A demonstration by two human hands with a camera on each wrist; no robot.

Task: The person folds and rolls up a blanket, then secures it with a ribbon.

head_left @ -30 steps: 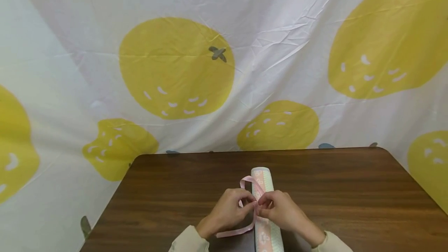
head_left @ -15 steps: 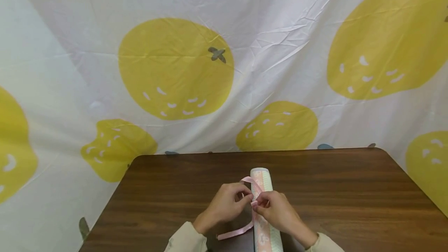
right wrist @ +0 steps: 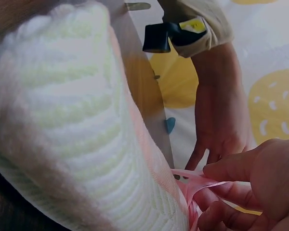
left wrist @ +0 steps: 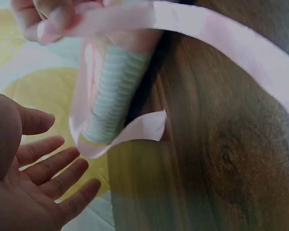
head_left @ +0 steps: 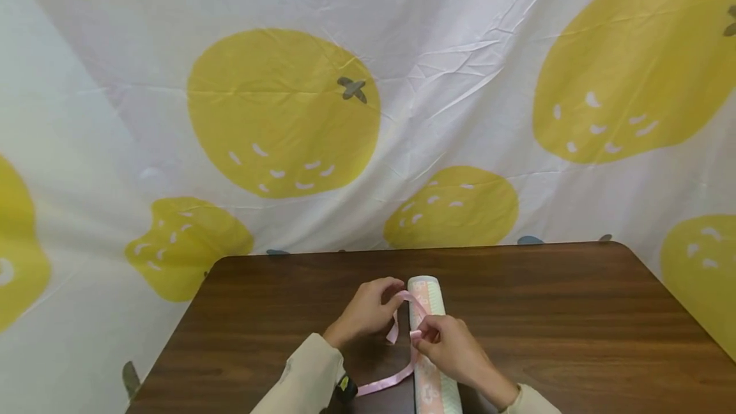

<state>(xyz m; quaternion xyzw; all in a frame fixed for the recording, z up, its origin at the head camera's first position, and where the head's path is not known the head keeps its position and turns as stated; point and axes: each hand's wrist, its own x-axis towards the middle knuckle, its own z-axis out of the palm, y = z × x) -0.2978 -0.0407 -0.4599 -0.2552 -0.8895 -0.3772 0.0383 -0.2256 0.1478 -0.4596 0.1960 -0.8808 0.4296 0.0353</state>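
A rolled towel (head_left: 438, 388), white with pale green stripes and a pink patterned band, lies lengthwise on the table. Round its middle runs a pink ribbon (head_left: 388, 383); one long tail trails left and a shorter end curls up by the far part of the roll. My right hand (head_left: 454, 347) pinches a folded bit of ribbon between thumb and fingers over the roll, closely seen in the right wrist view (right wrist: 269, 183). Left of the roll is my left hand (head_left: 368, 308); the left wrist view shows its fingers (left wrist: 65, 163) spread, beside the ribbon's loose end (left wrist: 147, 126).
The dark wood table (head_left: 546, 299) extends to both sides of the roll. Behind it hangs a white cloth (head_left: 431, 94) printed with yellow fruit. A black wrist device (head_left: 347, 388) sits at the left sleeve, close to the ribbon's long tail.
My left hand has drawn away from the right hand, moving up and left toward the ribbon's far end. My right hand keeps its pinch on the ribbon over the roll.
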